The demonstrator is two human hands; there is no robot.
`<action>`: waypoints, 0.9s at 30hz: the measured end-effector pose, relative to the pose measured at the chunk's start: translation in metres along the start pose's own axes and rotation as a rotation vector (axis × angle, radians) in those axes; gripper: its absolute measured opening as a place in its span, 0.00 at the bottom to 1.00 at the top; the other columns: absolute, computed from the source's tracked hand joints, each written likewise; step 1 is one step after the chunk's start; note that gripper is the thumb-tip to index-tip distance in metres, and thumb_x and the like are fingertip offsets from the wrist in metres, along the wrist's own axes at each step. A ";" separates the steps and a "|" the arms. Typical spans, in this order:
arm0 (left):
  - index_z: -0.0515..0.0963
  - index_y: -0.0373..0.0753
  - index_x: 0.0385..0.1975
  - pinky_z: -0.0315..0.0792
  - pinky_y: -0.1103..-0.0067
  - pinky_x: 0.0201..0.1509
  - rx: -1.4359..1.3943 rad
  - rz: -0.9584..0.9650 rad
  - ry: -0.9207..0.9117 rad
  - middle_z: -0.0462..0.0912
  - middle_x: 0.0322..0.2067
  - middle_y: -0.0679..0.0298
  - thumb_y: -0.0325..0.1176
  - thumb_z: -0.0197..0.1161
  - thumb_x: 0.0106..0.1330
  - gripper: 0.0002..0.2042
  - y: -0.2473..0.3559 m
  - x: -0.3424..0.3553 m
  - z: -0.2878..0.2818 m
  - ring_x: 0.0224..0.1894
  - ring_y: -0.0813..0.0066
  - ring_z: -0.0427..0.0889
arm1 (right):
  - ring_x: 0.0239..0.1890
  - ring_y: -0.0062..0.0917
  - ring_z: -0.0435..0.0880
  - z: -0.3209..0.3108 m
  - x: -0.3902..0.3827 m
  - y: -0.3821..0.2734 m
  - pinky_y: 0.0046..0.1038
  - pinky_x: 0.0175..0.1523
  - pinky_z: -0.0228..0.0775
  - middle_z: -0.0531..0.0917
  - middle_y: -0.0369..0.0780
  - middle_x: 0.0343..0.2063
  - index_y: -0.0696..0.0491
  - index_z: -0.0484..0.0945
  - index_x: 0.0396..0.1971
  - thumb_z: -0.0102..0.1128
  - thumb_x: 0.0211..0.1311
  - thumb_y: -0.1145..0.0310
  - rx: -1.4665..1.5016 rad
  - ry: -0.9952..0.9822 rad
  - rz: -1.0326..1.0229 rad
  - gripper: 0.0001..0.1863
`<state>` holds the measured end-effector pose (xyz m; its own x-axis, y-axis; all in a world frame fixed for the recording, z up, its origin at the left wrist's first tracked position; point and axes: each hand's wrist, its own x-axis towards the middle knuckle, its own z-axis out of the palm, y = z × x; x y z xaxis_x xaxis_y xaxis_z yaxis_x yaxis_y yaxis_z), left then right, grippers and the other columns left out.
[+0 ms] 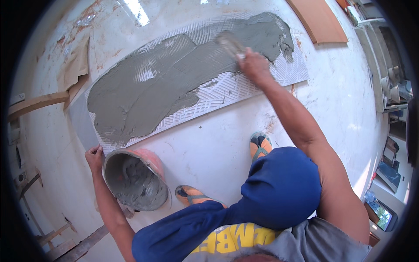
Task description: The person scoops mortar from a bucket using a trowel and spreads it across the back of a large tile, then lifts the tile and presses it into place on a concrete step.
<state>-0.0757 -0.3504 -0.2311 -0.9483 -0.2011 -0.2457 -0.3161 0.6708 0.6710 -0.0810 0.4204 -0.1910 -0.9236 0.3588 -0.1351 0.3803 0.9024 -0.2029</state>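
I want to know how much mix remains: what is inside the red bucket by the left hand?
The bucket is tilted toward the camera; grey mortar coats its inner wall and bottom. The left hand grips its rim. How deep the mortar lies cannot be judged.

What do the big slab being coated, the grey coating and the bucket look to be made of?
Slab: likely ceramic tile, white back with moulded ribs. Coating: wet grey cement-like mortar, matte, combed smooth by the trowel in the right hand. Bucket: probably reddish plastic, mortar-caked inside; the left hand grips its rim.
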 end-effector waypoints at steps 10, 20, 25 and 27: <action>0.85 0.23 0.40 0.75 0.80 0.33 0.128 0.012 -0.038 0.85 0.27 0.60 0.24 0.70 0.64 0.10 0.013 0.004 -0.001 0.27 0.78 0.81 | 0.44 0.51 0.87 0.008 -0.007 0.015 0.43 0.54 0.80 0.86 0.60 0.40 0.68 0.81 0.44 0.55 0.74 0.46 0.295 -0.189 -0.036 0.32; 0.84 0.21 0.40 0.76 0.79 0.33 0.153 0.014 -0.022 0.86 0.28 0.58 0.25 0.71 0.63 0.12 0.019 0.009 0.003 0.27 0.77 0.82 | 0.33 0.48 0.87 -0.003 -0.112 0.028 0.48 0.40 0.79 0.85 0.49 0.27 0.56 0.74 0.41 0.54 0.73 0.43 0.022 -0.472 -0.422 0.26; 0.85 0.22 0.40 0.79 0.77 0.36 0.231 -0.012 -0.065 0.87 0.30 0.56 0.25 0.71 0.62 0.12 0.026 0.009 0.006 0.30 0.74 0.84 | 0.29 0.43 0.87 -0.040 -0.069 0.139 0.45 0.36 0.78 0.85 0.48 0.24 0.53 0.77 0.42 0.59 0.71 0.45 0.008 -0.140 -0.258 0.23; 0.85 0.22 0.39 0.79 0.75 0.39 0.262 -0.013 -0.068 0.88 0.30 0.55 0.26 0.72 0.61 0.12 0.029 0.010 0.005 0.31 0.71 0.85 | 0.35 0.51 0.87 -0.057 -0.046 0.166 0.46 0.41 0.78 0.85 0.56 0.30 0.60 0.77 0.40 0.60 0.70 0.44 0.190 -0.006 -0.009 0.28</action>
<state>-0.0938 -0.3296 -0.2177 -0.9373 -0.1680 -0.3055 -0.3010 0.8320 0.4661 0.0217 0.5672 -0.1630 -0.9270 0.3486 -0.1384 0.3747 0.8443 -0.3832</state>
